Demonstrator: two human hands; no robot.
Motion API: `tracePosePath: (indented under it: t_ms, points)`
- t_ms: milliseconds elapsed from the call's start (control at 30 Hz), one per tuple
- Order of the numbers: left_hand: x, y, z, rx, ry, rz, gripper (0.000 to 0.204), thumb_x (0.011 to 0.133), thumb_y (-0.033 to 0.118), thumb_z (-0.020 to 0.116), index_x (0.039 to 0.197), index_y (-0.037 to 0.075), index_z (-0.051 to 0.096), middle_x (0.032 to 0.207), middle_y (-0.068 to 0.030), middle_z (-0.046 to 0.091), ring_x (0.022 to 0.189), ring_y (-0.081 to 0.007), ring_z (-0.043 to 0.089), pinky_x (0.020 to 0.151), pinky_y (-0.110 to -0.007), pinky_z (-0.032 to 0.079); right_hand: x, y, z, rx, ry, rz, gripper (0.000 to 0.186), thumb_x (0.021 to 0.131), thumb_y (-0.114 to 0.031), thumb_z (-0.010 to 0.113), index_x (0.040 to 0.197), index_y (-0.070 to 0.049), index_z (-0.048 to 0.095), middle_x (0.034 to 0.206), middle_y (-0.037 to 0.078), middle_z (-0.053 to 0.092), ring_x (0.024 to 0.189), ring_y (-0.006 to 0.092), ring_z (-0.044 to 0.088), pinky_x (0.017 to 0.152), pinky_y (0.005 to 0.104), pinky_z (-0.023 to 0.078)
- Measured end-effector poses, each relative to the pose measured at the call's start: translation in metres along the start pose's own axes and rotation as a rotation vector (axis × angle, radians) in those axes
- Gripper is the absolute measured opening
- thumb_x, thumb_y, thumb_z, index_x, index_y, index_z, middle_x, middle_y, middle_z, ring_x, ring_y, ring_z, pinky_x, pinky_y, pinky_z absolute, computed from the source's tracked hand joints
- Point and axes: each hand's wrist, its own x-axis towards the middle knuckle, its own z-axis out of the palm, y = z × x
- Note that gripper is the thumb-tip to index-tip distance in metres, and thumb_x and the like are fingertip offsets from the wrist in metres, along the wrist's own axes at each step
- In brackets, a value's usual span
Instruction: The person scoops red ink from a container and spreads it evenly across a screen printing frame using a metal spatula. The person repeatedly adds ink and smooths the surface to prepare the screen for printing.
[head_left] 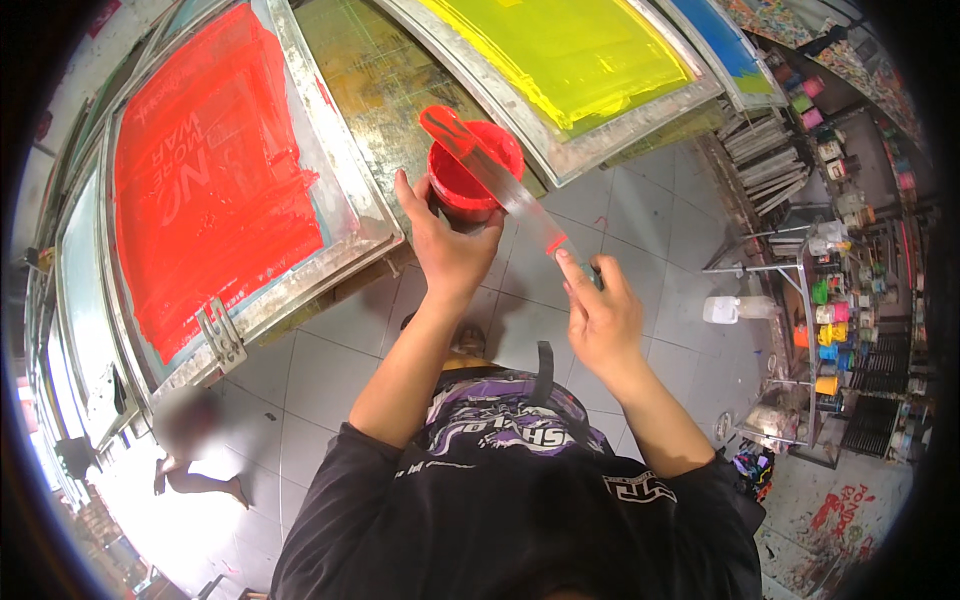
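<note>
My left hand (452, 248) is wrapped round a small round tub (456, 182) coated inside with red ink. My right hand (608, 318) grips the handle of an ink spatula (516, 198), its index finger laid along the tool. The long flat blade slants over the tub's mouth, and its rounded, red-smeared tip reaches past the far left rim. Left of the tub lies a framed printing screen (220, 180) spread with wet red ink. Most of the spatula's handle is hidden by my fingers.
Another framed screen with yellow ink (570, 60) is at the back right, beside a blue one (715, 40). Shelves of coloured ink pots (832, 335) line the right side. A translucent jug (735, 310) stands near a metal rack. Another person (185, 470) is at the lower left.
</note>
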Motion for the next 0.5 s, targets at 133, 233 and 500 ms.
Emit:
tracePosePath:
  t_ms: [133,233,500]
  points:
    - [0.000,-0.004,0.000,0.003,0.012,0.040,0.109,0.062,0.010,0.081,0.139,-0.007,0.006,0.122,-0.0199,0.048,0.110,-0.0327,0.053,0.095,-0.038,0.041,-0.004,-0.002,-0.027,-0.130,-0.174,-0.002,0.065,0.070,-0.001,0.063,0.130,-0.021,0.051,0.100,0.011,0.050,0.083,0.0283,0.055,0.063,0.0398,0.048]
    - [0.000,-0.006,0.001,0.001,0.017,0.038,0.110,0.062,0.012,0.081,0.139,-0.008,0.005,0.122,-0.0202,0.049,0.110,-0.0326,0.053,0.095,-0.038,0.042,-0.004,-0.007,-0.052,-0.182,-0.246,-0.033,0.062,0.069,-0.001,0.063,0.128,-0.017,0.053,0.099,0.011,0.051,0.080,0.0283,0.055,0.062,0.0392,0.048]
    - [0.000,-0.002,0.001,0.000,0.011,-0.043,0.108,0.065,0.008,0.080,0.141,-0.007,0.005,0.123,-0.0146,0.050,0.113,-0.0226,0.052,0.096,-0.031,0.042,-0.016,-0.011,-0.089,-0.309,-0.378,-0.096,0.066,0.063,-0.002,0.064,0.127,-0.013,0.053,0.098,0.008,0.051,0.071,0.0241,0.053,0.055,0.0356,0.048]
